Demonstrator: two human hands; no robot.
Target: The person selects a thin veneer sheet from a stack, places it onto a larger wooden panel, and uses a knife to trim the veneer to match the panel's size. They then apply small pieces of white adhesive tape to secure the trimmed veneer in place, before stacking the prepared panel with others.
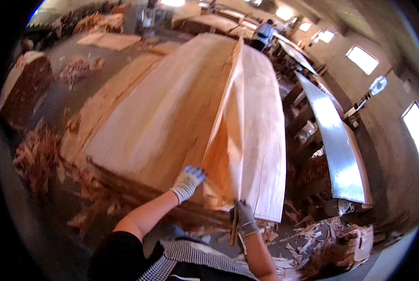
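A large stack of thin wood veneer sheets point(172, 112) lies before me, pale with brown bands. My left hand point(189, 182), in a striped glove with blue-grey fingertips, rests on the near edge with fingers outstretched. At right, a loose veneer sheet point(261, 126) stands up in a long fold, baring an orange-brown underside point(223, 164). My right hand point(245, 218), in a grey glove, is closed at the near end of this fold, on the sheet's edge. A narrow brownish strip point(234, 229) hangs beside that hand; whether the fingers also hold it is unclear.
Veneer scraps are heaped at the left point(38, 157) and lower right point(336, 243). A long shiny metal-like sheet point(333, 140) lies along the right on dark supports. A big block point(26, 89) stands at far left. Another person point(264, 35) is beyond the stack.
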